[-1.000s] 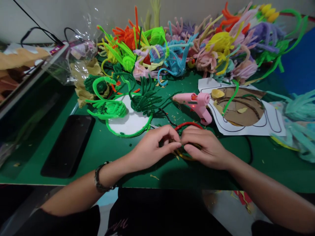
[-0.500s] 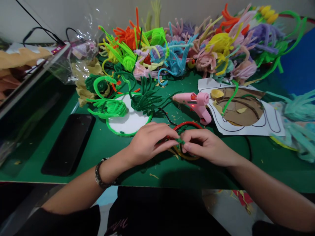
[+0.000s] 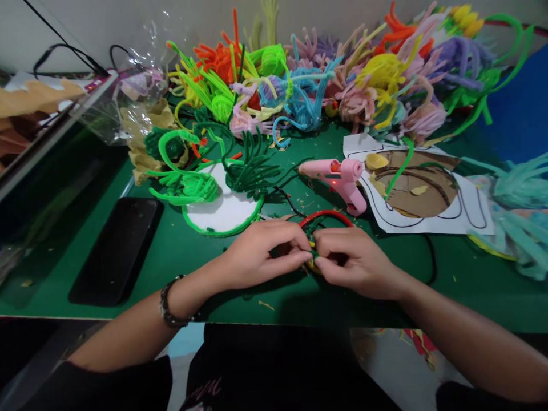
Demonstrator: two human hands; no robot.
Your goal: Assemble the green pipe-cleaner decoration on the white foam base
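Near the front of the green table, my left hand [image 3: 268,251] and my right hand [image 3: 357,260] meet fingertip to fingertip. Both pinch a short piece of dark green pipe cleaner [image 3: 314,254], most of it hidden by the fingers. Beneath them lies a round item with a red rim [image 3: 327,214], its inside largely covered by my hands. Just beyond sits a pink glue gun [image 3: 338,174] with a small red light lit. Left of it, a white disc edged in green [image 3: 205,214] carries a bright green pipe-cleaner bundle [image 3: 199,187] and a dark green one [image 3: 252,171].
A black phone [image 3: 115,251] lies at the left. Colourful pipe-cleaner bundles [image 3: 299,97] crowd the back. A white paper sheet [image 3: 471,211] with a round cardboard middle [image 3: 428,197] is at the right. A dark cable [image 3: 432,257] curves beside my right forearm.
My fingers have curled tighter and drawn closer around the green pipe-cleaner piece, so less of it shows. The view has shifted slightly; the glue gun and disc stay in place.
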